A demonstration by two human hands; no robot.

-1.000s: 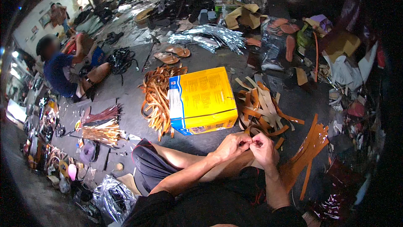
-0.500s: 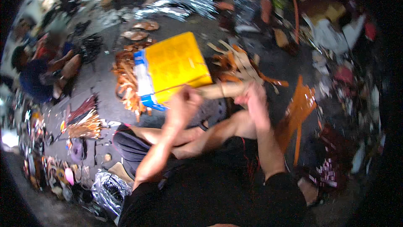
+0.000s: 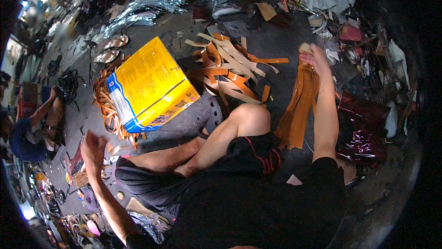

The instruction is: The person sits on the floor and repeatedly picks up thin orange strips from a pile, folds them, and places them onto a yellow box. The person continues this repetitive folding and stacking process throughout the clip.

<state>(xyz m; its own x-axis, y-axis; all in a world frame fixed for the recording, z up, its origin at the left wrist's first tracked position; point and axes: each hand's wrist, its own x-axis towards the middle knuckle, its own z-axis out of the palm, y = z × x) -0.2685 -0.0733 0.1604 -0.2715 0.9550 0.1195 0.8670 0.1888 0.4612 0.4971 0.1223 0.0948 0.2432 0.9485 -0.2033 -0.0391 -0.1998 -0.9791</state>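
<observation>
My left hand (image 3: 93, 145) is closed, out at the left beside the heap of orange strips. A blurred pale-orange strip end shows next to it; whether the fingers hold it is hidden. Far to the right, my right hand (image 3: 316, 60) has a small pale piece (image 3: 305, 47) between thumb and fingers. It is over the far end of a flat bundle of orange-brown strips (image 3: 297, 106). Between my arms a yellow-and-blue box (image 3: 152, 83) stands tilted beyond my crossed legs. Loose tan and orange strips (image 3: 235, 64) lie to its right.
Curly orange strips (image 3: 102, 99) lie left of the box, near a pair of sandals (image 3: 108, 56). Silvery strips (image 3: 147, 7) are spread behind. Dark red glossy sheets (image 3: 361, 131) lie at the right. Another person (image 3: 30, 138) sits at the far left.
My hands have moved far apart, the left outward to the left, the right away and to the right. The tan strip that stretched between them no longer does. The view has shifted.
</observation>
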